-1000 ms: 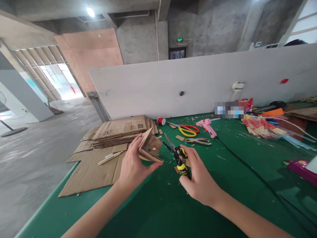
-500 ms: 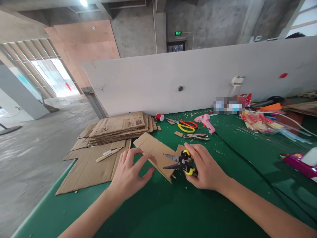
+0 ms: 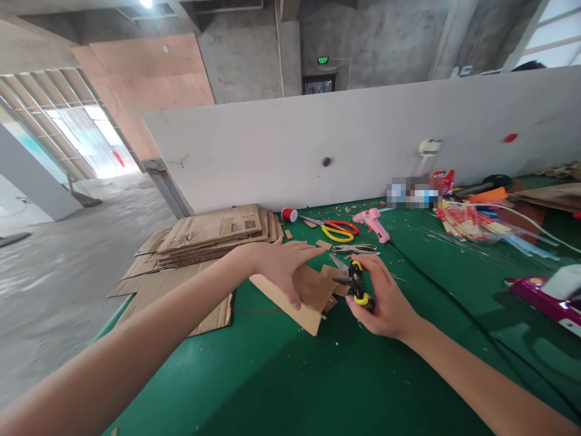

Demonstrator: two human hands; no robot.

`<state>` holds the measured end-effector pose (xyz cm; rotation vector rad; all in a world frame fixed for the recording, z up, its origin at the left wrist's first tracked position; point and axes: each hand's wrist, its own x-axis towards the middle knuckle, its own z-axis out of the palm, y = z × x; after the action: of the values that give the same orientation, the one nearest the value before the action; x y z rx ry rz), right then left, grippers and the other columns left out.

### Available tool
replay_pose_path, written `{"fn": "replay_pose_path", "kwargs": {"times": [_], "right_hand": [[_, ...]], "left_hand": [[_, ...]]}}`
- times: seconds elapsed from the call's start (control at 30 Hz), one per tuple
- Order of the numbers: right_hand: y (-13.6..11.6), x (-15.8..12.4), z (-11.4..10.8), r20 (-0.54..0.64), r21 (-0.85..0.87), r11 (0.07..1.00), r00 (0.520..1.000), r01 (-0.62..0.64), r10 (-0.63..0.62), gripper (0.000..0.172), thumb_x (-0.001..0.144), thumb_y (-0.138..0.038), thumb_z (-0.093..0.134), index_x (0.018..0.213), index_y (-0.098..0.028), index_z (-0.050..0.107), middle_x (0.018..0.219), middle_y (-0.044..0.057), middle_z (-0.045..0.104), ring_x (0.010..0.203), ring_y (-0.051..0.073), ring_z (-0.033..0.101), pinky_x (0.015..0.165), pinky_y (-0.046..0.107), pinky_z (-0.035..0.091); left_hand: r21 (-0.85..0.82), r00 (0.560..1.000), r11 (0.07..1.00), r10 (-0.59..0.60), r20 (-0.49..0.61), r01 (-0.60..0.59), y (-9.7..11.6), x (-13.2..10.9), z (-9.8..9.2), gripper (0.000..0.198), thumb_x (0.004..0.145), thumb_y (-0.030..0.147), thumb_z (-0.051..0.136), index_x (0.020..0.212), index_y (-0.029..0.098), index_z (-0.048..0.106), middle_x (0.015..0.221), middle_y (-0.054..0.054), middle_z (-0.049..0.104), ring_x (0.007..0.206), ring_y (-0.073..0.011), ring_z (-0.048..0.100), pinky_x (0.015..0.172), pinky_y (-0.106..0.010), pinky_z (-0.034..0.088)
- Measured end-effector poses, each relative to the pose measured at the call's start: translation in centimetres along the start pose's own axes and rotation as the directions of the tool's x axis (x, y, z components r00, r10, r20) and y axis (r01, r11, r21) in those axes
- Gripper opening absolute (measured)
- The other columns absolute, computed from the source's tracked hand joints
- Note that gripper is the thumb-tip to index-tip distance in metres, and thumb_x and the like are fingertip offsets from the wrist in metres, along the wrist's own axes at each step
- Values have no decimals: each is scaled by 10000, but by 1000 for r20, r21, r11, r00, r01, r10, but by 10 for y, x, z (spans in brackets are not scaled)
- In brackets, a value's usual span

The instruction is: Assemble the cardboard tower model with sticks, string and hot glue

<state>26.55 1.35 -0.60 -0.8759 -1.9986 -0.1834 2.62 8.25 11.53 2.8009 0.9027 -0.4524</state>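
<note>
My right hand (image 3: 385, 300) grips a pair of snips (image 3: 357, 284) with black and yellow handles. Their blades are apart and point left, toward a cardboard piece (image 3: 308, 315). Over that piece reaches my left hand (image 3: 284, 269), with fingers stretched out and the thumb lying against its near side. The piece looks bent lengthwise, with a lit near face and a darker upper face partly covered by the hand. Smaller cardboard scraps (image 3: 334, 272) lie just behind the snips' blades. A thin red thread (image 3: 256, 310) runs across the green table left of the piece.
Flattened cardboard (image 3: 209, 233) is stacked at the back left. Behind my hands are a red thread spool (image 3: 289, 214), red-and-yellow scissors (image 3: 338, 230), a metal hand tool (image 3: 356, 249) and a pink glue gun (image 3: 374, 224) with a black cable. A purple device (image 3: 544, 303) stands at right.
My left hand has moved right and forward, from beside the cardboard piece to over it. The piece has turned to show its near face. The snips have shifted slightly right in my right hand.
</note>
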Motion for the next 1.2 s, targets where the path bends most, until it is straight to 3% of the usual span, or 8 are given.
{"fn": "replay_pose_path", "kwargs": {"times": [0.13,0.3,0.4,0.53,0.63,0.9,1.03,1.2], "right_hand": [[5,1,-2,-29,16,998,998,-59,59,611,808,-237,593,1373,-146,379,1242,184,514,1162,311,534,967,484,502],[10,3,-6,-62,-76,997,998,18,-23,650,765,-221,627,1360,-116,386,1222,199,519,1157,331,522,952,498,485],[7,4,-6,-52,-162,978,989,129,-139,628,756,-279,660,1307,-90,423,1148,196,535,1100,332,526,921,513,471],[-2,3,-2,65,-297,877,924,379,-377,483,789,-291,639,1214,-108,503,1032,142,584,988,283,546,956,548,396],[-5,0,1,129,-354,825,897,441,-424,398,820,-257,616,1189,-127,540,1011,119,613,977,263,548,956,534,366],[1,-2,1,193,-418,781,885,464,-423,386,849,-300,652,1194,-161,548,1023,116,638,1004,269,536,965,509,337],[1,-1,-1,202,-411,784,885,466,-420,336,880,-284,606,1200,-212,532,1001,85,649,1006,264,532,962,490,328],[12,5,-4,248,-426,733,848,530,-469,467,914,-568,535,1171,-177,533,1039,115,664,926,259,517,853,462,338]], "left_hand": [[-1,994,999,-48,94,49,5,13,-6,1074,539,661,755,1446,191,421,1337,-181,598,1152,-395,597,855,-454,527],[110,948,993,-11,-317,49,16,-33,25,639,696,380,754,1266,213,520,1252,-102,625,1151,-326,578,999,-494,442],[91,826,988,-54,-562,126,15,-61,65,624,798,286,701,1353,224,421,1307,-109,587,1241,-321,539,1039,-510,442],[69,577,980,-54,-815,189,7,-70,122,657,865,314,671,1400,171,317,1413,-218,470,1346,-349,472,1079,-548,452],[128,499,974,20,-867,184,3,-62,145,580,888,269,655,1359,172,331,1391,-241,473,1357,-352,475,1102,-597,427],[108,507,983,19,-862,147,-2,-56,148,552,868,253,678,1303,153,354,1405,-290,461,1363,-370,476,1115,-640,387],[132,555,986,52,-830,105,-7,-61,150,560,865,259,677,1307,171,345,1440,-291,443,1393,-368,444,1131,-649,359],[198,605,975,100,-790,97,-9,-63,148,517,865,341,695,1250,166,398,1428,-269,484,1392,-338,452,1165,-627,323]]}}
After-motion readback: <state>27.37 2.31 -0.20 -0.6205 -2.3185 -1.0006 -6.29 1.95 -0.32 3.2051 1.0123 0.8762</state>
